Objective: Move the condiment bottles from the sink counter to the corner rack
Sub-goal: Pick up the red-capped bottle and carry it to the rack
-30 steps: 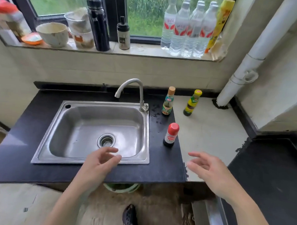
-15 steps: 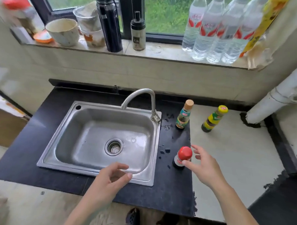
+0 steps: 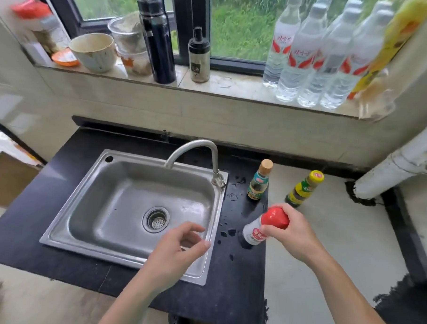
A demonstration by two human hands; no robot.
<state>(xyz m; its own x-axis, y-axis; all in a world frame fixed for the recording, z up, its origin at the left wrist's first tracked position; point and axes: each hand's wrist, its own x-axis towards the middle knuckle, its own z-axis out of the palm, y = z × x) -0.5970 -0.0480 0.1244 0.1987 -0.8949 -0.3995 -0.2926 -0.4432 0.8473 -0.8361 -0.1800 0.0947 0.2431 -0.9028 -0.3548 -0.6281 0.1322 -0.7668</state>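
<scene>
Fingers (image 3: 270, 230) of the right hand (image 3: 293, 235) are curled round the red cap of the red-capped bottle (image 3: 253, 233), thumb side low, the others over the top. The grip is on the cap only; the body is bare below it. The bottle is tilted, its base down at the dark bench (image 3: 242, 273) just right of the sink (image 3: 103, 193). Can't tell if the base is touching or just off.

Left hand (image 3: 179, 248) hovers over the sink's front rim, fingers loosely bent, holding nothing.

Handling, my read:
- Small, rigid bottle, probably glass or hard plastic, with dark contents, so light to moderate. One hand is plenty.
- A cap grip relies on the lid being screwed tight. If it's loose, the body drops. Safer to shift down onto the labelled body or neck.
- Water drops (image 3: 226, 232) on the bench beside it mean the base and sides may be wet and slick.
- Keep it upright in transit in case the cap leaks.

The other two stand upright further back: the tan-capped bottle (image 3: 258, 182) at the dark bench's edge near the faucet (image 3: 196, 148), and the yellow-capped bottle (image 3: 304, 189) on the pale surface, apart from it. Both are narrow, so they tip easily if clipped. Take them mid-body.

The corner rack is not in view.
</scene>
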